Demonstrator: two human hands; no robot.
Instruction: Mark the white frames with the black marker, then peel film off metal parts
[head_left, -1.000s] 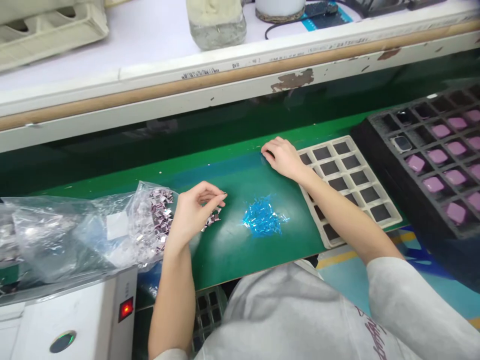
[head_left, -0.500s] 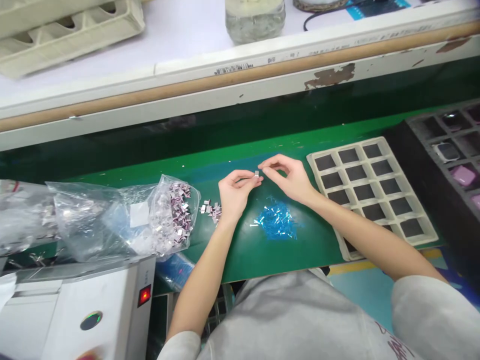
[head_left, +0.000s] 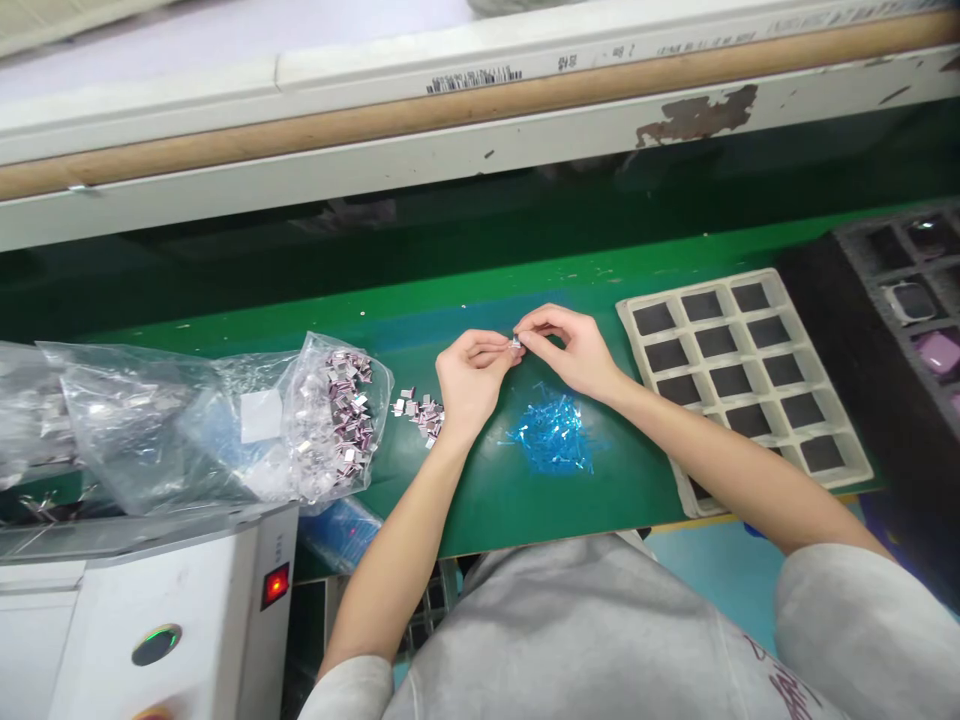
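Observation:
A small silver metal piece (head_left: 515,341) is pinched between the thumb and fingers of my left hand (head_left: 471,378). The thumb and forefinger of my right hand (head_left: 568,350) are closed at the top of that piece; whatever they may hold is too small to make out. Just below the hands lies a heap of thin, shiny blue strips (head_left: 555,432) on the green tabletop (head_left: 495,500). Left of my left wrist is a loose pile of similar little metal pieces (head_left: 421,410). More of them fill the mouth of a clear plastic bag (head_left: 351,410).
A cream divided tray (head_left: 739,375) with dark compartment bottoms lies right of my right hand. Beyond it stands a black foam tray (head_left: 847,290) holding small cases. A white machine (head_left: 202,600) with a red lit switch occupies the lower left. A white shelf edge (head_left: 360,140) runs across the back.
My right fingertips have moved left and now meet the metal piece in my left hand. The camera view has tilted down, so the jar on the shelf has nearly left the picture.

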